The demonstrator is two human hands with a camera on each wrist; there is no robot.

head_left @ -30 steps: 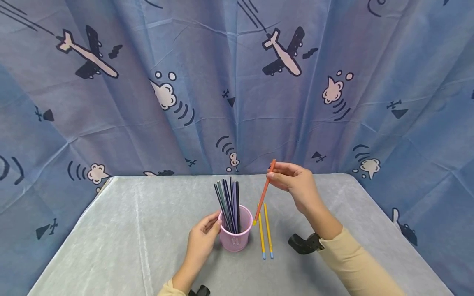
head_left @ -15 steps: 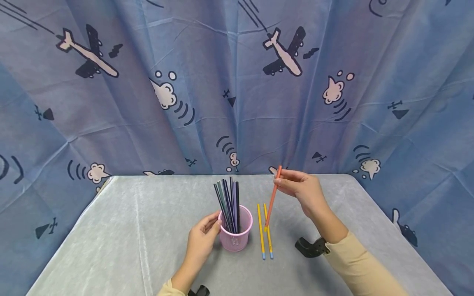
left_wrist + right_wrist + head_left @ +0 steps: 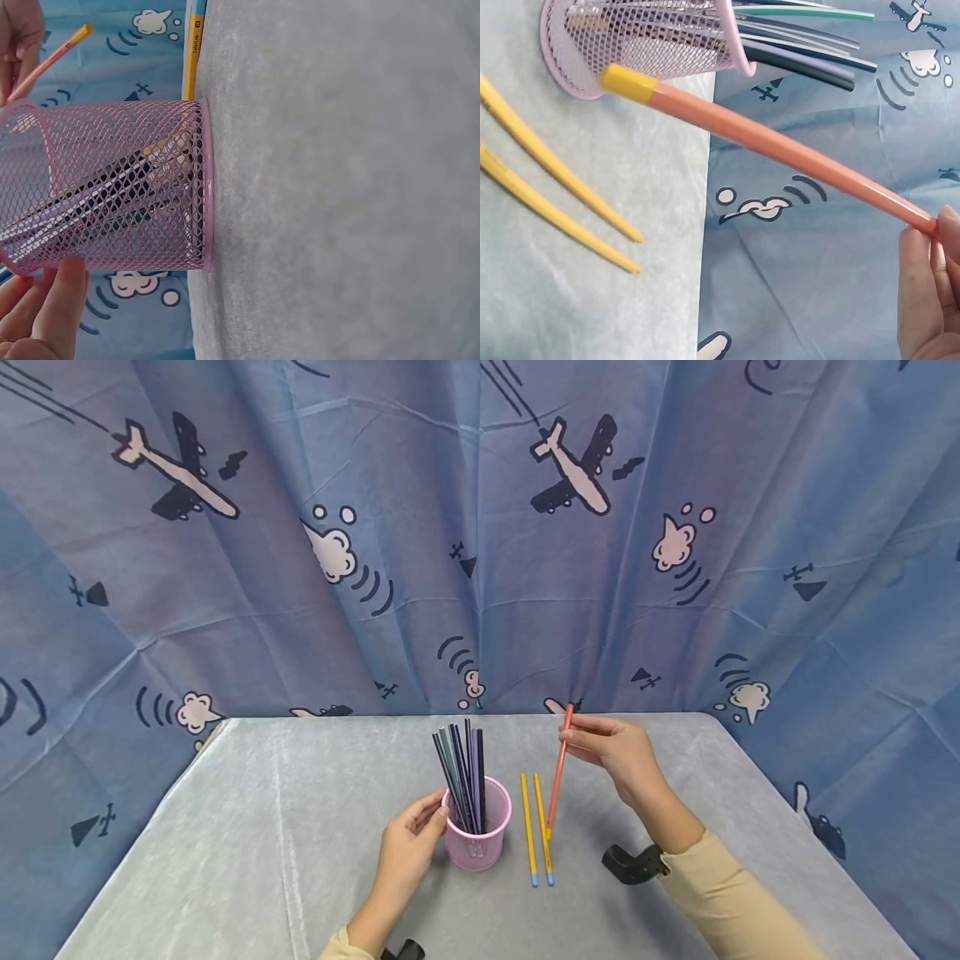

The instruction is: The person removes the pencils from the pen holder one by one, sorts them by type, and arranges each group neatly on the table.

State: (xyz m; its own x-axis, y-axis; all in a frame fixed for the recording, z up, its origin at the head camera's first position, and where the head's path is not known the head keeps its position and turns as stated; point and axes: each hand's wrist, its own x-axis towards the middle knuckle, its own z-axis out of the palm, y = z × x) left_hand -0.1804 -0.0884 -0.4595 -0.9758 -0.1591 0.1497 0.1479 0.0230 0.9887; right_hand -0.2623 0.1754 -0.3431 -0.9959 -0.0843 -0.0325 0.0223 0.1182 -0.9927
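Observation:
A pink mesh pencil cup (image 3: 487, 850) stands upright on the table, several dark, green and purple pencils (image 3: 465, 777) leaning in it. My left hand (image 3: 407, 842) holds the cup by its left side near the rim; the left wrist view has its fingers (image 3: 64, 304) against the mesh. Between the thumb and fingertips of my right hand (image 3: 624, 758) an orange pencil (image 3: 560, 772) is pinched near its upper end. Its yellow-tipped end (image 3: 630, 83) points down, over the right side of two yellow pencils (image 3: 528, 827) with blue ends, which lie side by side right of the cup.
The table (image 3: 337, 777) has a pale grey cloth over it. Behind it hangs a blue curtain (image 3: 420, 527) printed with airplanes and clouds. A black wrist device (image 3: 633, 865) sits by the right cuff.
My right hand has carried the orange pencil from beside the cup rightward and a little down, past the yellow pencils. The left hand and the cup have stayed in place.

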